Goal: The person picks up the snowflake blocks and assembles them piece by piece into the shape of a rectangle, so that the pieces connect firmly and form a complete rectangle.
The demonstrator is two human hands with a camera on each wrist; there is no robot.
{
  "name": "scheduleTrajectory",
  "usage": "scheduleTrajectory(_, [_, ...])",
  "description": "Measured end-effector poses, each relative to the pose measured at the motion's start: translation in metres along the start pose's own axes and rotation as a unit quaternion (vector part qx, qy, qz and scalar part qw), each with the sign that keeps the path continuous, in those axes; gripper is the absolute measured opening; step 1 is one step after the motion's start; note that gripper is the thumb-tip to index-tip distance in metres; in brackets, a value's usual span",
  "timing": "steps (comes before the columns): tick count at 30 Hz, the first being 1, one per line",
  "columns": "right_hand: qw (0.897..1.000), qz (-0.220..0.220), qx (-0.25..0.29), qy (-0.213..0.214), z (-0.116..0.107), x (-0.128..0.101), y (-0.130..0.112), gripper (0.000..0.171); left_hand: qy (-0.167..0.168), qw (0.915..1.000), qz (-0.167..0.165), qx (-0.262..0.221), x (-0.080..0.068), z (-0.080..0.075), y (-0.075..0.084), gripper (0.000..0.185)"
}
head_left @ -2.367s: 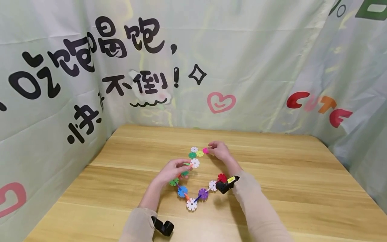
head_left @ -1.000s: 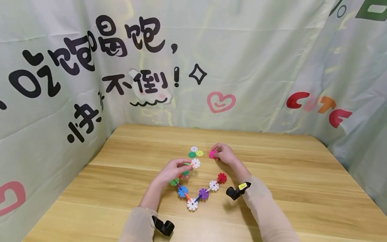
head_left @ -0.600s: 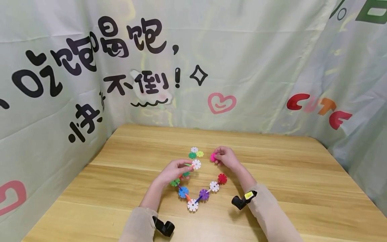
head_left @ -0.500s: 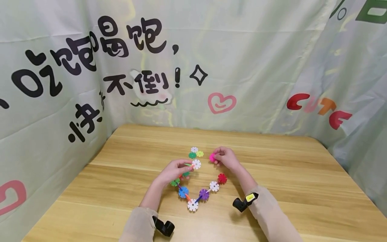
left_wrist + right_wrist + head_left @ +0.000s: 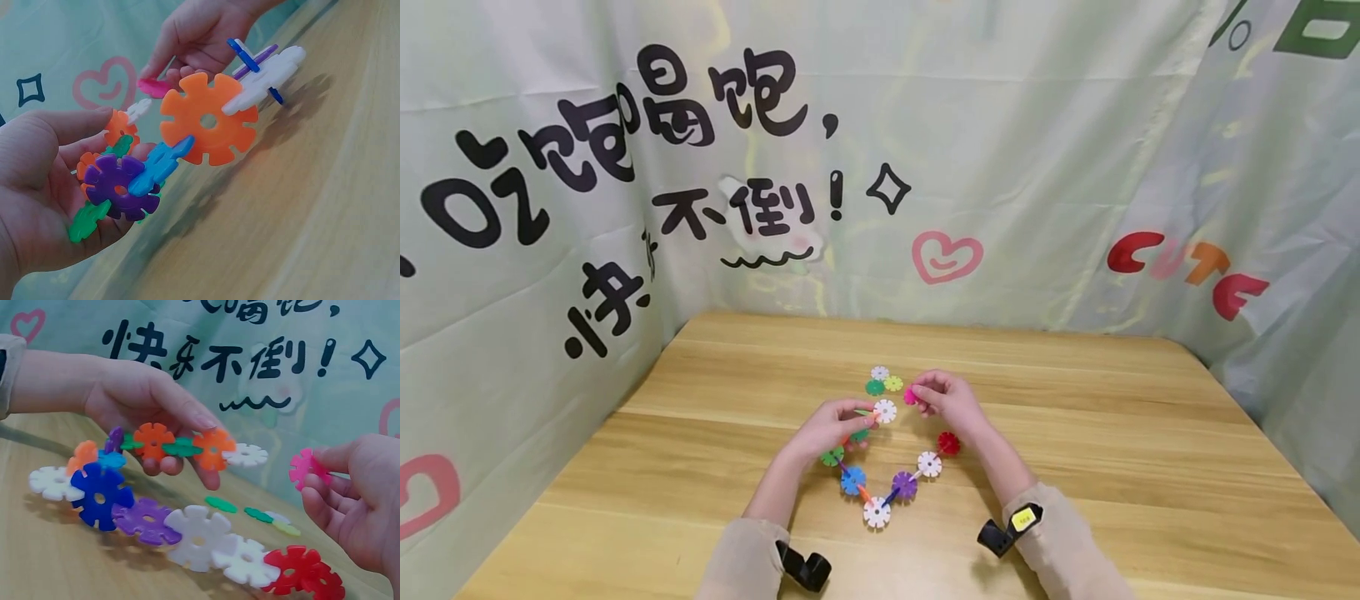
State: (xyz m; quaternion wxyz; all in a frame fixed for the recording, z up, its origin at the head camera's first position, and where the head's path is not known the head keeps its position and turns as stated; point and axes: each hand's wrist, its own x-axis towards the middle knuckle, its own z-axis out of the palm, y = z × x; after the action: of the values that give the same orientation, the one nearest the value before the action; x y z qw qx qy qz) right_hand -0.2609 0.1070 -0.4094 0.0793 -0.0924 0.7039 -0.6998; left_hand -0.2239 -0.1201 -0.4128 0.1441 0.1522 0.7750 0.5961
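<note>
A curved chain of slotted plastic snowflake discs spans the space between the arms. My left hand (image 5: 831, 429) pinches it near one end, thumb on an orange disc (image 5: 214, 450); a white disc (image 5: 885, 411) sticks out past the fingertips. From there the chain bends through a blue disc (image 5: 853, 480) and a purple disc (image 5: 904, 485) to red discs (image 5: 294, 569) at its other end. Between thumb and fingers, my right hand (image 5: 951, 404) holds a loose pink disc (image 5: 307, 470), a short gap to the right of that white end disc.
Beyond the hands, loose white (image 5: 880, 373), yellow (image 5: 892, 383) and green (image 5: 875, 387) discs lie close together on the wooden table (image 5: 1112, 433). Another green disc (image 5: 220, 504) lies nearby. A printed curtain (image 5: 1037, 167) encloses the back and sides.
My right hand took the pink disc from beside the loose discs, drew it rightward and nearer, then brought it left toward the chain's white end. My left hand has stayed nearly still.
</note>
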Motion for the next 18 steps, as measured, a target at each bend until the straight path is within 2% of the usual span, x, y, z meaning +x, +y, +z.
scheduleTrajectory(8, [0.999, -0.029, 0.014, -0.01, 0.0056, -0.0031, 0.0035, 0.014, 0.0, 0.9999, -0.004, -0.013, 0.0004, 0.0009, -0.0025, 0.036])
scheduleTrajectory(18, [1.0, -0.026, 0.016, -0.003, 0.0097, -0.0034, 0.0057, 0.024, -0.002, 0.9999, -0.005, -0.009, 0.0024, 0.0008, -0.0038, 0.036])
